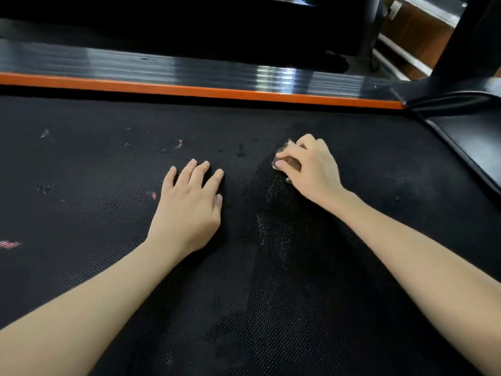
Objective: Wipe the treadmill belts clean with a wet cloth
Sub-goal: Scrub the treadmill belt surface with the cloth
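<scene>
**Right hand wads the cloth on the belt, left hand flat beside it**

Head view: The treadmill belt (108,267) fills most of the frame. Its far edge runs from 9 o'clock to 2 o'clock, bordered by an orange stripe (189,91) and, beyond that, a glossy black side rail (162,63). At 3 o'clock a black motor cover (466,137) closes off the belt, and a dark upright post (466,36) rises from it at 1 o'clock. Open belt stretches from both hands toward 9 o'clock and back toward 6 o'clock.

The left hand (189,204) lies near the centre, its grip spread, with palm and straight fingers pressed flat on the belt. The right hand (311,169) sits at 2 o'clock from it, apart from it. Its grip is curled over a small wadded cloth (293,163), which it holds against the belt. Only bits of the cloth show between the fingers.

The belt is black with a fine dotted texture. Pale streaks (261,229) run from under the right hand toward 6 o'clock, and small pink marks (154,195) dot the belt toward 9 o'clock. Past the rail the room is dark, with wooden panelling (417,31) at 1 o'clock.
</scene>
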The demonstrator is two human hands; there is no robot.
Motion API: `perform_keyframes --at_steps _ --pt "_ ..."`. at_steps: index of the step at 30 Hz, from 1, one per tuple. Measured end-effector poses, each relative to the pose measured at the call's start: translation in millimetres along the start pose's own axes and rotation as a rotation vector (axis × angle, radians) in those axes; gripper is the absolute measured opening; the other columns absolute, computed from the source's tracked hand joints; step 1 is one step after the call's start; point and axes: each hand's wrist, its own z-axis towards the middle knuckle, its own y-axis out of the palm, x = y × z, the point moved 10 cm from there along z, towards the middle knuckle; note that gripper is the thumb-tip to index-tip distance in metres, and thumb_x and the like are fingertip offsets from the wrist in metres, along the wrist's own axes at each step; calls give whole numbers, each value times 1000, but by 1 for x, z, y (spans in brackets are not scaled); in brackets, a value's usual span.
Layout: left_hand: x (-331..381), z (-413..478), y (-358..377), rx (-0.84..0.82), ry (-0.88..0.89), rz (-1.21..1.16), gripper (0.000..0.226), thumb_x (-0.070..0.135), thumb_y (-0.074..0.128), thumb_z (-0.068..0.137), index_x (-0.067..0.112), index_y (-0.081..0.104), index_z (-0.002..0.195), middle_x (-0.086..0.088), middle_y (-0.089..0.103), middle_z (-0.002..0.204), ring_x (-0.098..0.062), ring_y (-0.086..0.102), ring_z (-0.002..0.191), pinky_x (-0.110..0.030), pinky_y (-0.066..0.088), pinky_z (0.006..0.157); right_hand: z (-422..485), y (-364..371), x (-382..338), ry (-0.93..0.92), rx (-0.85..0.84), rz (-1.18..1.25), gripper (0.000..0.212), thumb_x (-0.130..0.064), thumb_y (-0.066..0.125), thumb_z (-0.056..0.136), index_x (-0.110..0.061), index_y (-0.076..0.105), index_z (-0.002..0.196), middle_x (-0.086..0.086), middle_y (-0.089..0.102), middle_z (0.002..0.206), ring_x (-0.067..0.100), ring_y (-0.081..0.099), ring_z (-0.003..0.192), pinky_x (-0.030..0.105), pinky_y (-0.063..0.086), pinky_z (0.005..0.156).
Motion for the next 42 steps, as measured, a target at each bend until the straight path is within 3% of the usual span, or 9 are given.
perform_keyframes --at_steps 6,15,21,25,28,32,35,38,42 --pt "0 1 1 3 -7 0 71 43 10 84 17 44 140 -11 41 146 -29 27 140 -48 15 115 64 6 65 446 44 -217 27 -40 51 95 -21 64 110 9 50 118 31 45 110 42 41 88" --pt "0 0 -3 -2 -10 -19 71 43 9 84 17 44 140 -10 40 146 -27 25 141 -48 14 115 -26 -16 -20 -5 -115 119 17 -29 63 90 -21 71 103 -1 56 97 17 49 86 30 41 77" --pt "1 -1 -5 3 -18 -16 63 39 18 87 15 52 134 -12 49 139 -30 35 136 -50 22 112 -24 -61 15 509 -98 1099 24 -22 44 101 -30 65 109 -7 68 107 5 64 98 25 50 83" --pt "1 -1 -5 -8 -23 -13 62 39 20 87 14 54 132 -12 51 137 -31 38 135 -51 25 111 -31 -89 80 648 49 681 30 -22 41 101 -30 62 121 -9 60 125 13 53 120 29 37 97" --pt "0 -1 -4 -8 -23 -8 62 39 20 87 14 54 132 -12 51 137 -30 38 135 -51 25 111 -24 -119 50 321 176 230 29 -32 46 98 -24 64 119 -9 59 119 12 53 117 25 38 93" --pt "0 -1 -3 -6 -21 -1 63 40 20 87 14 53 133 -12 50 138 -30 37 135 -51 24 111 -35 -29 -4 -35 -213 -138 58 -67 38 83 -34 62 124 8 53 137 34 46 127 59 33 103" --pt "0 0 -2 -5 -16 2 61 39 22 87 13 55 131 -13 52 135 -32 40 133 -52 27 109 -44 -2 6 -54 -223 -175 50 -60 38 87 -34 67 118 5 59 129 34 56 108 53 49 85" --pt "0 0 -1 -4 -6 6 59 37 23 87 12 56 130 -14 53 133 -33 42 132 -53 29 108 -31 -13 2 -179 -47 -226 41 -42 38 94 -31 63 124 0 64 113 29 57 90 39 43 71" --pt "-1 1 0 2 -9 4 59 38 23 87 13 56 130 -14 54 133 -33 42 131 -53 29 107 35 6 31 76 -63 -149 42 -36 49 95 -21 48 134 2 60 126 33 51 108 45 35 88"
